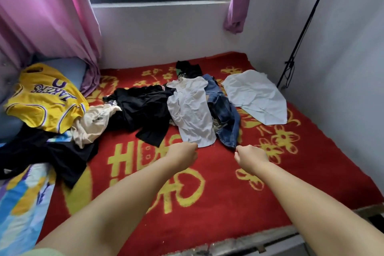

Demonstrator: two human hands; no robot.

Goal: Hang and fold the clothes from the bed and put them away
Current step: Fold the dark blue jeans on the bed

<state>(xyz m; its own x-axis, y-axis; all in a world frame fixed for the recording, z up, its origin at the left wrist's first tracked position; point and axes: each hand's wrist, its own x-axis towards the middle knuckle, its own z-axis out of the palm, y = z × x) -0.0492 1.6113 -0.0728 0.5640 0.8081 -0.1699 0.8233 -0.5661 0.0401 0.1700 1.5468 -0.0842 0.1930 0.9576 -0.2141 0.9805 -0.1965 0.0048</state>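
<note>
Both hands' fingers (194,147) curled under, hidden

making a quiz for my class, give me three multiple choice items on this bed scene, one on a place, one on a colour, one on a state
1. Where does the yellow jersey lie?
A. at the left on a blue pillow
B. by the right wall
C. on the window sill

2. What colour is the blanket under the clothes?
A. green with white
B. red with yellow
C. plain grey

3. How are the two hands?
A. both fists, holding nothing
B. both gripping jeans
C. flat on the blanket

Answers:
1 A: the yellow jersey rests on the blue pillow at the left.
2 B: the blanket is red with yellow patterns.
3 A: the left hand and right hand are curled above the blanket, holding nothing.
</note>
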